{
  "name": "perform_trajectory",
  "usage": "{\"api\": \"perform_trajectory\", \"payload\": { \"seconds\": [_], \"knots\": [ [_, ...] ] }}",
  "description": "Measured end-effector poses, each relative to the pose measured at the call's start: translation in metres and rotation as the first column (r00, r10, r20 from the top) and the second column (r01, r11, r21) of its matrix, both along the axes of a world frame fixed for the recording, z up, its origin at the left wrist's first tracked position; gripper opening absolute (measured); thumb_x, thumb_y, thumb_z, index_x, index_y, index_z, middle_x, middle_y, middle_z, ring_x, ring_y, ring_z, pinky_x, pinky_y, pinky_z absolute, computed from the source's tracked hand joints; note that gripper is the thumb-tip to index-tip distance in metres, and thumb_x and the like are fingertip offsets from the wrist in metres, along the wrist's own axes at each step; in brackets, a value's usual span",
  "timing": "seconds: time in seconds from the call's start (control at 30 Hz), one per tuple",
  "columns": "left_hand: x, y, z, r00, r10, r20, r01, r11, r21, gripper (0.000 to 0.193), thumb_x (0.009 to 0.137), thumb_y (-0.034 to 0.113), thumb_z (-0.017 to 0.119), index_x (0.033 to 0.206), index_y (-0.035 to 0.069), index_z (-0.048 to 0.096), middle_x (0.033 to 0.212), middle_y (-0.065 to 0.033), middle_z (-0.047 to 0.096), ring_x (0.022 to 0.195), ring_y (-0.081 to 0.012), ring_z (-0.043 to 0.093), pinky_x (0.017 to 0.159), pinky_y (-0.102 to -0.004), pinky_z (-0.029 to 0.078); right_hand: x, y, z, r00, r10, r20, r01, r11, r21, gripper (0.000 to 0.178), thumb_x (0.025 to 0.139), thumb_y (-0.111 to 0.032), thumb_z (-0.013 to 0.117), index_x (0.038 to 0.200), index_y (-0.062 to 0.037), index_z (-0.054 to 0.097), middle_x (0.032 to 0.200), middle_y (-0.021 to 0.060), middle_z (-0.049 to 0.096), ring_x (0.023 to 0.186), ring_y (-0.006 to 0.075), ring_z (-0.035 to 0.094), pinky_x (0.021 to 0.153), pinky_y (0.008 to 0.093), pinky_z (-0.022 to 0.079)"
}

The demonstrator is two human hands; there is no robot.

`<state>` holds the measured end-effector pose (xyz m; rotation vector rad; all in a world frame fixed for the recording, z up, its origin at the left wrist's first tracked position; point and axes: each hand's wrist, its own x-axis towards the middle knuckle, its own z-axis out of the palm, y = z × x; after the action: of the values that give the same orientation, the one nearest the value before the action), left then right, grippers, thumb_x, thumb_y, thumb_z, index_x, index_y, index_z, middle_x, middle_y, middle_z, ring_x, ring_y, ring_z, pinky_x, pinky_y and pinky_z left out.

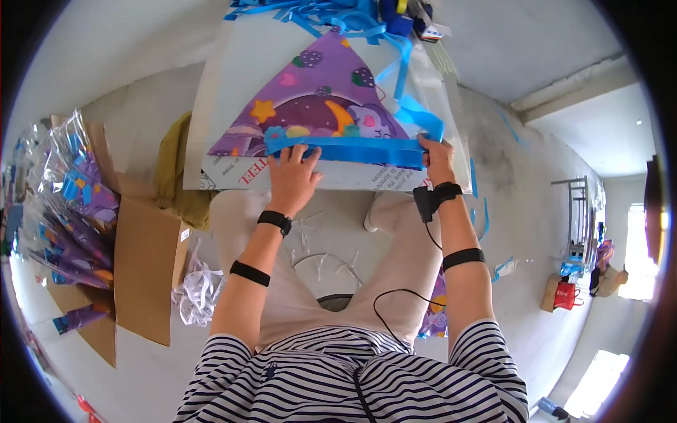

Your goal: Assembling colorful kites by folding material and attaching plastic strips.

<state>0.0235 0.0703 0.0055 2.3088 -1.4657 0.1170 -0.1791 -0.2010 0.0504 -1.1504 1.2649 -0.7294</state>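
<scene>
A purple triangular printed sheet (303,92) with a moon, stars and strawberries lies on the white board (243,70) in front of me, point away from me. Along its near edge runs a flat blue ribbon (352,150), which loops back on itself at the right. My left hand (295,176) rests on the left part of that ribbon, fingers spread and pressing lightly. At the right end, my right hand (438,158) pinches the ribbon between thumb and fingers, close to the sheet's right corner.
Loose blue ribbons (317,10) pile up at the board's far edge. On the left, a cardboard box (151,261) stands by purple pieces in clear wrap (77,190). White strips (199,289) lie beside the box. A black cable (384,296) crosses my lap.
</scene>
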Motion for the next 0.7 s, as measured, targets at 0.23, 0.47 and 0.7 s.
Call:
{"api": "perform_trajectory", "payload": {
  "seconds": [0.23,0.47,0.7],
  "knots": [
    [0.001,0.000,-0.003,1.000,-0.014,0.010,0.014,1.000,0.021,0.051,0.080,0.034,0.078,0.128,0.022,0.066,0.122,-0.0031,0.052,0.119,-0.0283,0.049,0.097,-0.0608,0.037,-0.038,-0.012,-0.023,0.990,0.023,-0.140,-0.032,0.998,-0.060,0.012,0.075,0.000,0.079,0.082,0.0016,0.071,0.064,0.0056,0.062,0.050,0.0112,0.055,0.045,0.0272,0.039],
    [-0.001,-0.001,0.002,1.000,-0.020,0.022,0.020,0.999,0.033,0.049,0.080,0.033,0.078,0.127,0.021,0.067,0.123,-0.0029,0.051,0.119,-0.0283,0.048,0.095,-0.0576,0.038,-0.039,-0.007,-0.032,0.830,0.008,-0.557,-0.161,0.960,-0.227,0.020,0.072,-0.010,0.083,0.085,-0.0010,0.072,0.072,0.0155,0.070,0.065,0.0265,0.070,0.066,0.0397,0.055],
    [-0.002,-0.003,0.005,1.000,-0.026,0.017,0.025,0.999,0.037,0.049,0.079,0.031,0.078,0.126,0.021,0.067,0.123,-0.0029,0.051,0.119,-0.0288,0.048,0.096,-0.0561,0.038,-0.047,-0.017,-0.055,0.742,0.039,-0.669,-0.277,0.927,-0.253,0.035,0.071,-0.024,0.085,0.097,-0.0031,0.073,0.094,0.0210,0.073,0.094,0.0404,0.070,0.081,0.0482,0.055]
  ]
}}
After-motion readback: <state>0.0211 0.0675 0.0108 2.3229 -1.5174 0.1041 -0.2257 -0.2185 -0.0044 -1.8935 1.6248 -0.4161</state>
